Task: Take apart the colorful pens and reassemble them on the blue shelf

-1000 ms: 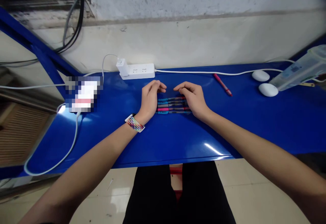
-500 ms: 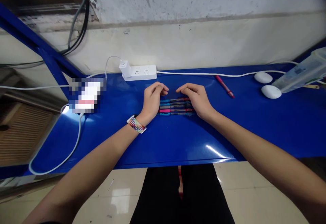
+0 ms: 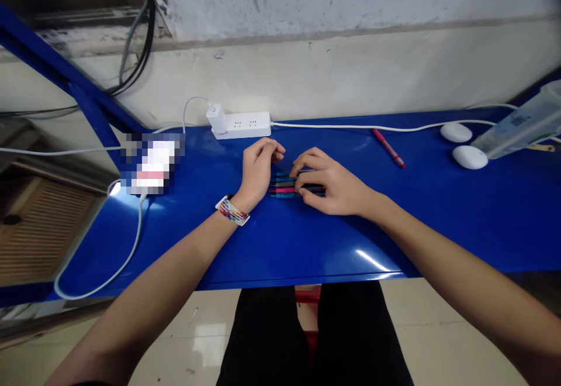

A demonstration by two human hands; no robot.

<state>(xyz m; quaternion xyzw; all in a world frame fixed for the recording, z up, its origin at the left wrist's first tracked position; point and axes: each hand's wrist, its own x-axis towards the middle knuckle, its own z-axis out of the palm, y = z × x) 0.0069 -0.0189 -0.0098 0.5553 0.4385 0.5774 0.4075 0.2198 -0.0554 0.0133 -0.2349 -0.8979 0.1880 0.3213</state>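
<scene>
No text, brand or number is legible. At right, the label [image 3: 517, 121] on the translucent plastic container [image 3: 535, 114] bears a dark, square, code-like mark, too small to decode. At left, the bright screen [image 3: 155, 162] is pixelated and unreadable.

On the glossy blue counter [image 3: 280, 245], the side-by-side row of slim blue, grey and pink pens [image 3: 286, 190] lies just right of the bare left hand [image 3: 258, 169] and partly beneath the bare right hand [image 3: 328, 181]. Behind the left hand, near the wall, sits the long white plastic power strip [image 3: 248, 124]. The slender pink-red pen [image 3: 389, 148] lies apart, behind and right of the right hand. Farther right, two smooth white oval objects [image 3: 470, 157] stand left of the translucent plastic container [image 3: 521, 123]. At the counter's left end lies the pixelated bright rectangular item [image 3: 153, 164].
</scene>
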